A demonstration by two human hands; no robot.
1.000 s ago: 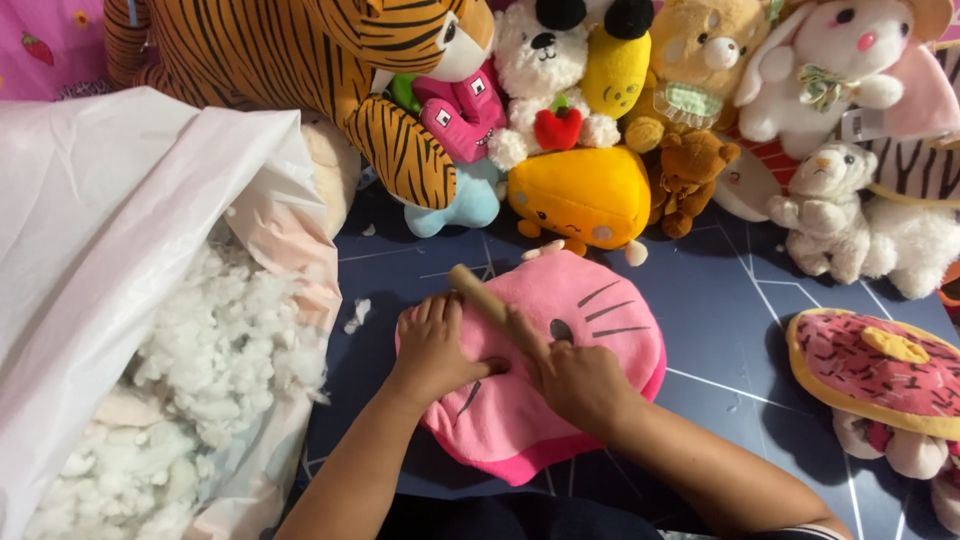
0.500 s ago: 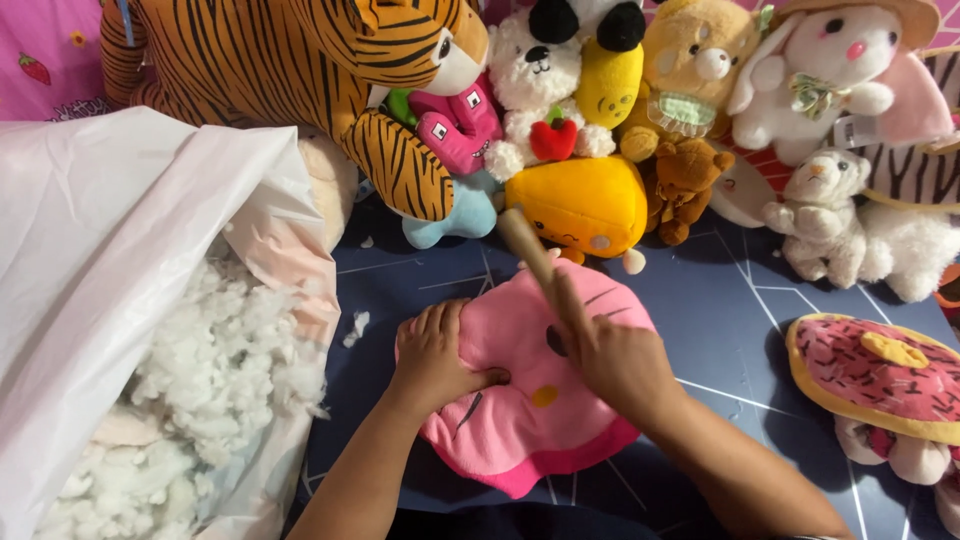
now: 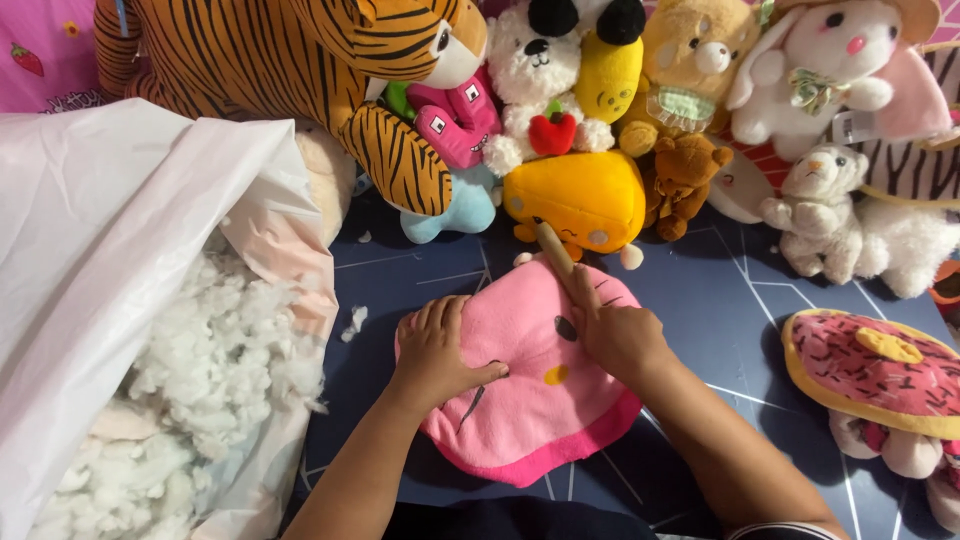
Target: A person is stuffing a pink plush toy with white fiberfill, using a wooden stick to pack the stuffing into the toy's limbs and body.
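Observation:
A flat pink plush cushion point(image 3: 530, 400) with a cat face lies on the dark blue mat in front of me. My left hand point(image 3: 440, 350) presses down on its left side with the fingers spread. My right hand point(image 3: 612, 330) rests on the cushion's upper right and grips a wooden stick point(image 3: 555, 252). The stick points up and away, towards a yellow plush toy point(image 3: 580, 195); its lower end is hidden in my fist.
A big white plastic bag point(image 3: 110, 220) of white fluffy stuffing point(image 3: 200, 370) lies open at the left. A tiger plush point(image 3: 300, 70) and several other soft toys line the back. A doughnut plush point(image 3: 870, 370) sits at the right. Stuffing bits lie on the mat point(image 3: 740, 300).
The cushion has turned and shifted under my hands. My right hand with the stick moved from the cushion's middle to its upper right, and the stick now points farther away.

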